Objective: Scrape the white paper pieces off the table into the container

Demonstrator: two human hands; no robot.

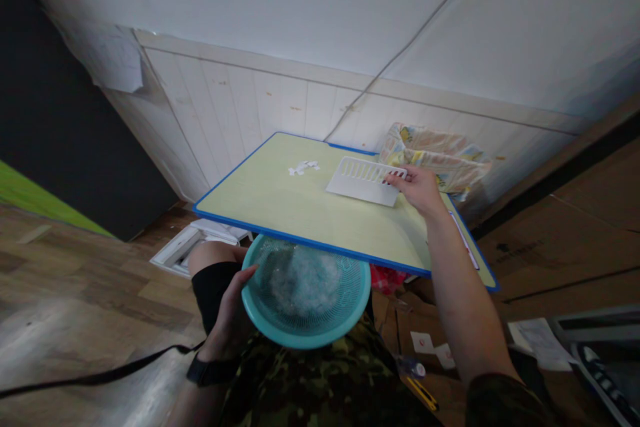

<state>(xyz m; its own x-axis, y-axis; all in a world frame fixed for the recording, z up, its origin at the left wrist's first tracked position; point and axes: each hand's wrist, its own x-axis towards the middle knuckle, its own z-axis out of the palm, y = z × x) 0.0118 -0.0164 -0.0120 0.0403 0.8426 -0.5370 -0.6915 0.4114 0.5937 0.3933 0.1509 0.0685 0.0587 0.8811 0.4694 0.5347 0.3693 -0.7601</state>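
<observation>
Turquoise plastic mesh basket [310, 339]: left hand [235, 310] clamps its left rim, thumb over the edge. White scraps [303, 167] on the table [250, 190], beyond the basket. Next, white slotted sheet [363, 191] over the table, long axis left-right, extending left from the right hand [419, 190]. That hand's nearer, grip pinching the sheet's right end. Can't tell if its lower edge touches the table.

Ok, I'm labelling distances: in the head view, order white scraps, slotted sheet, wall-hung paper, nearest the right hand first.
1. Slotted sheet, in the right hand.
2. White scraps, left of it.
3. Wall-hung paper, far left.
</observation>
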